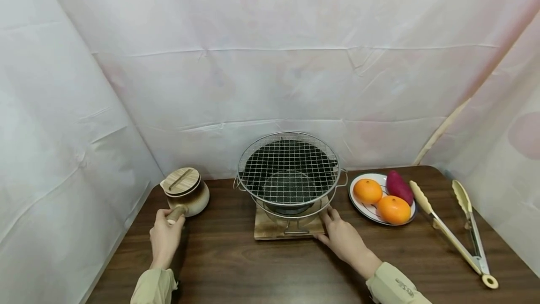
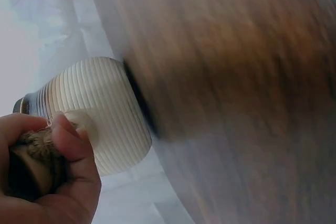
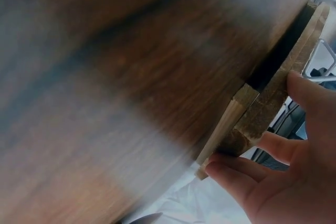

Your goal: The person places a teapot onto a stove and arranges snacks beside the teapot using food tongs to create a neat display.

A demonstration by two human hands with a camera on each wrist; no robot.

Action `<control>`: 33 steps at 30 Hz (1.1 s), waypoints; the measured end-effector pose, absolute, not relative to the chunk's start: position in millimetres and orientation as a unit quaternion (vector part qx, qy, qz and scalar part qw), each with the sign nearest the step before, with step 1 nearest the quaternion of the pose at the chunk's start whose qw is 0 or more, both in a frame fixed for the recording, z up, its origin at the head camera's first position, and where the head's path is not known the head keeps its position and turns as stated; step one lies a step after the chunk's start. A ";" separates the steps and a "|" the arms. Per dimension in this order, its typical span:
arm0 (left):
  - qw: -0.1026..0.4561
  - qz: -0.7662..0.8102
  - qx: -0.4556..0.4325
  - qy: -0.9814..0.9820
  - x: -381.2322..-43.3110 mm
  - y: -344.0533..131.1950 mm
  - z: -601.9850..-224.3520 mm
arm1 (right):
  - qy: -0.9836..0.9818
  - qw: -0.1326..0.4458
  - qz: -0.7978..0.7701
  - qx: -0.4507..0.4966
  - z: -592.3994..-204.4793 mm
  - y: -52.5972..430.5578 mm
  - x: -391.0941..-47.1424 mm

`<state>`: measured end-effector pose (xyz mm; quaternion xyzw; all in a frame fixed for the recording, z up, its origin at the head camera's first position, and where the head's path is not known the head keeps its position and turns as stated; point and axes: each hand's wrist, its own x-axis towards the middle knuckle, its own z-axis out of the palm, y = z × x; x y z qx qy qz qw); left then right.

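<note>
The fingers of the left hand (image 1: 166, 237) are curled round the handle (image 1: 179, 210) of a pot (image 1: 199, 201), with the thumb bent over it in the left wrist view. The fingers of the right hand (image 1: 346, 244) stand apart, gripping the near right corner of a wooden base (image 1: 270, 230): the thumb lies against its near edge, the others along its right side. The left hand reaches forward from the near left, wrist below the handle, its sleeve (image 1: 153, 287) at the near edge. The right forearm slants in from the near right, back of the hand upward, its sleeve (image 1: 396, 285) behind.

The pot, topped by a wooden lid (image 1: 182, 180), is at the far left of the table (image 1: 236, 271). The wooden base rests mid-table, under a round wire mesh (image 1: 291, 172) and a dark bowl. Just right of this is a plate (image 1: 357, 207) bearing two orange fruits (image 1: 393, 210) and a purple tuber (image 1: 398, 186); tongs (image 1: 457, 246) lie spread farther right.
</note>
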<state>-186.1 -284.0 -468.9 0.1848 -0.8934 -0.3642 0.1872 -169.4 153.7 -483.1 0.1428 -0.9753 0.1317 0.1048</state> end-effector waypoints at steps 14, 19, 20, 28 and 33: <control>0.238 -0.356 0.128 -0.895 -166.1 -247.3 -386.6 | -0.980 0.079 0.139 0.115 -480.2 150.8 -168.4; 0.231 -0.357 0.085 -0.901 -150.9 -231.6 -350.7 | -0.980 0.081 0.145 0.112 -481.2 150.8 -167.3; 0.230 -0.358 0.077 -0.901 -148.3 -228.4 -344.2 | -0.980 0.082 0.146 0.112 -481.2 151.0 -167.1; 0.222 -0.371 0.019 -0.902 -136.7 -208.0 -301.4 | -0.979 0.081 0.147 0.115 -480.8 151.1 -166.7; 0.219 -0.358 -0.012 -0.908 -139.7 -198.7 -283.4 | -0.979 0.083 0.147 0.115 -480.2 150.9 -166.7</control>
